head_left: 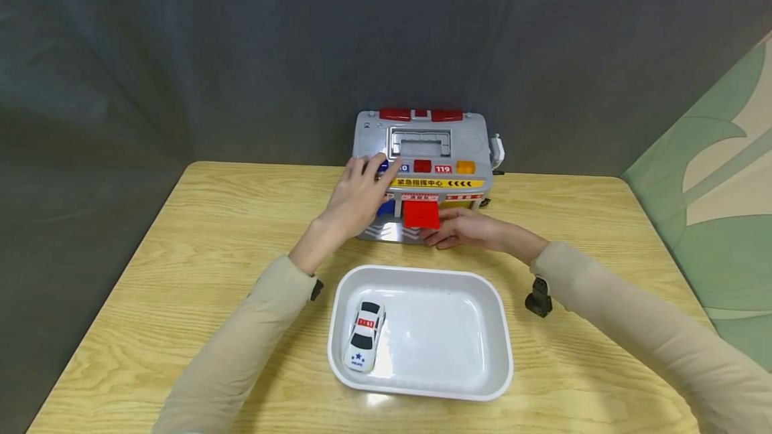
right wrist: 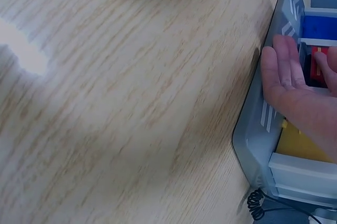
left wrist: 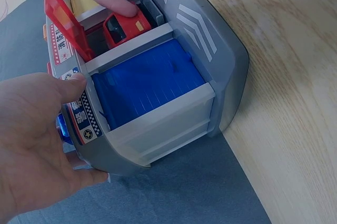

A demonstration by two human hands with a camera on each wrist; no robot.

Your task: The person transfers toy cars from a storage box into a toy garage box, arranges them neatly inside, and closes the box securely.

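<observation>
- My left hand (head_left: pixel 356 196) lies on the toy station (head_left: pixel 422 173), fingers nearly straight across its top front edge and thumb against the sign strip; it grips nothing, it only steadies the station against a pull.
- The red door (left wrist: pixel 66 23) in the middle of the station stands swung up, and the red car (left wrist: pixel 124 26) sits nose-out in the bay behind it, just beside the shut blue door (left wrist: pixel 150 79).
- My right hand (head_left: pixel 467 228) rests on the station's grey ramp with fingers flat and loose. One fingertip touches the car's roof; nothing is pinched yet.
- To do this well I judge I should curl thumb and forefinger onto the car's two sides, not press down on its roof, and draw it straight out along the ramp so it clears the door's lower edge.
- The left hand should press down and back, so the station does not slide toward the white tray (head_left: pixel 494 327).
- That tray lies in front of the station, nearer to me, with a white police car (head_left: pixel 364 335) at its left end; the room to its right is where I would set the red one.
</observation>
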